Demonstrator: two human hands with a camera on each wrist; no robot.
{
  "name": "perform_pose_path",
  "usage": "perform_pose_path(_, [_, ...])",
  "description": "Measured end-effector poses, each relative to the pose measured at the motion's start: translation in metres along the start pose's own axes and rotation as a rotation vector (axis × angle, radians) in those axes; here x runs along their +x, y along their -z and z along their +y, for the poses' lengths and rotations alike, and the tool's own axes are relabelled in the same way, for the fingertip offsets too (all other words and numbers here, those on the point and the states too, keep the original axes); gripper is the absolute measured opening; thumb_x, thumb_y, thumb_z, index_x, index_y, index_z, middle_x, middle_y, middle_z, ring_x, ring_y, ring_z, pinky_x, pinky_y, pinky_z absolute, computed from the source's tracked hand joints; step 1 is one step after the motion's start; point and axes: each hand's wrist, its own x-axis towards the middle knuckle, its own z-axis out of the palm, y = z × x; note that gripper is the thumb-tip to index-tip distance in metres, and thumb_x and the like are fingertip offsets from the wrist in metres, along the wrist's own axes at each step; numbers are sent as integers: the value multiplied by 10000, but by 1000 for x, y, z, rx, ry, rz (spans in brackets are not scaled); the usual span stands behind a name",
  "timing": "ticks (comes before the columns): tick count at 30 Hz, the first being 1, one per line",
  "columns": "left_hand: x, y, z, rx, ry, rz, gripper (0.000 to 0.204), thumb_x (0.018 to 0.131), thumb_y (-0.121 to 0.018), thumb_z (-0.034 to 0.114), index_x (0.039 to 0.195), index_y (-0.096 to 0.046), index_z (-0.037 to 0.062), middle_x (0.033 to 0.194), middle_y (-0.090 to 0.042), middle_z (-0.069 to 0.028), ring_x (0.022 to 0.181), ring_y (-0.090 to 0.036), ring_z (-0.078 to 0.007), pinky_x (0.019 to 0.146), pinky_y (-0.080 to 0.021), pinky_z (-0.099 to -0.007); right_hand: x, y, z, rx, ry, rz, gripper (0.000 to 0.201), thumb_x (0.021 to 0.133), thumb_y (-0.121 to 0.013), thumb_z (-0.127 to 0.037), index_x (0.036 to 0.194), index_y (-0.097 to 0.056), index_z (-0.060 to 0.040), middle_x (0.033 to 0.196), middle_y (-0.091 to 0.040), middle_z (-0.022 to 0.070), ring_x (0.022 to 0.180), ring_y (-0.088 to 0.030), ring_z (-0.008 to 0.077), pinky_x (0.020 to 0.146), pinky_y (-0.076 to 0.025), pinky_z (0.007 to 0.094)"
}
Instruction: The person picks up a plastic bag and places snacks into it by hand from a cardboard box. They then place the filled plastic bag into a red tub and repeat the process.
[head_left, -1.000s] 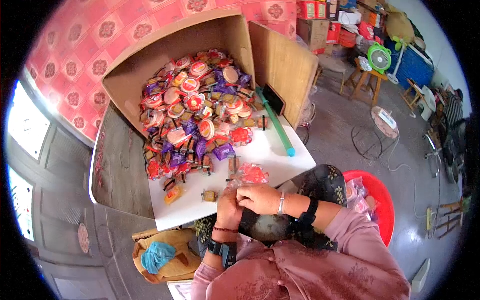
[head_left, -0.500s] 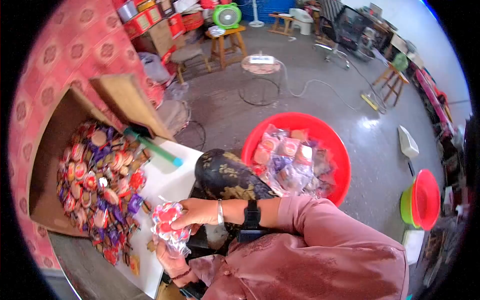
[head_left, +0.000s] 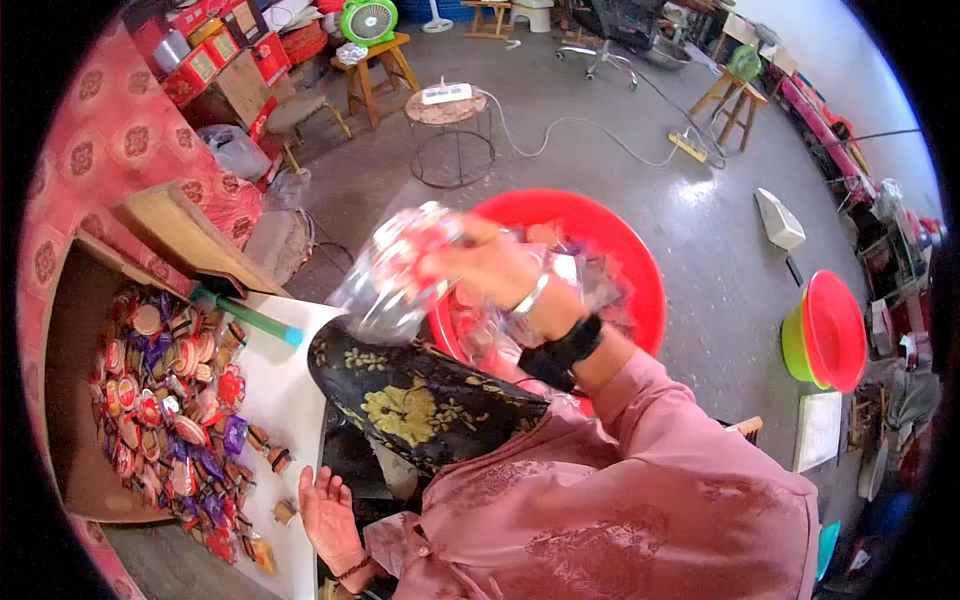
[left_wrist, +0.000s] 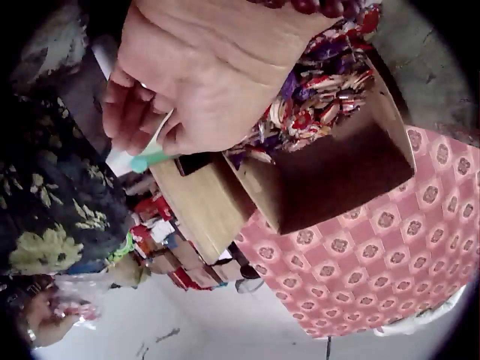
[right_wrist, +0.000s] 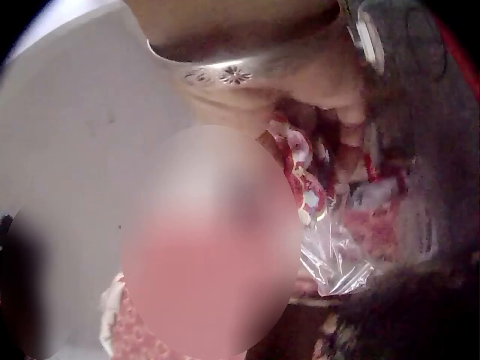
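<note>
In the head view the right hand (head_left: 490,265) grips a clear plastic bag (head_left: 390,310) with red and white packets inside, held over the near left rim of a red basin (head_left: 650,290). The right wrist view shows its fingers curled round the bag (right_wrist: 334,259). The left hand (head_left: 330,520) lies palm up with fingers loosely bent, holding nothing, at the edge of the white board (head_left: 275,390). Beside it is a small wrapped piece (head_left: 285,511). A heap of wrapped sweets (head_left: 170,400) spills from a cardboard box (head_left: 75,440) at the left.
A green tube (head_left: 250,316) lies on the board's far end beside a wooden panel (head_left: 195,235). The person's patterned knee (head_left: 400,400) is between board and basin. Beyond stand a round stool (head_left: 445,108) with a power strip and cable, and green and red basins (head_left: 835,335) at the right.
The right hand has carried the bag away from the left hand, up and right to the red basin. The left hand has let go of it. The head view has turned slightly right.
</note>
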Motion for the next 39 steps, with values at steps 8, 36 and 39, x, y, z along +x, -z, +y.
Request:
perform_pose_path(8, [-2, 39, -21, 31, 160, 172, 447, 936, -596, 220, 1319, -465, 30, 1132, -551, -106, 954, -528, -172, 841, -465, -296, -86, 207, 96, -334, -254, 747, 291, 790, -755, -102, 1022, -626, 17, 829, -654, 37, 703, -619, 110, 587, -511, 273])
perform_pose_path(36, [5, 112, -57, 443, 255, 172, 391, 958, -561, 189, 1299, -479, 16, 1154, -561, -103, 1017, -550, -176, 862, -483, -298, -152, 187, 299, -1661, -657, -871, 247, 814, -623, -179, 1049, -658, -110, 982, -691, 136, 961, -661, 342, 817, -524, 454])
perform_pose_path(39, [-2, 80, -51, 212, 282, 297, 418, 955, -568, 195, 1319, -466, 15, 1169, -555, -107, 1022, -546, -181, 868, -480, -299, -157, 181, 286, -1648, -627, -620, 311, 834, -613, -181, 1135, -620, -105, 1066, -642, 146, 1017, -631, 348, 833, -513, 463])
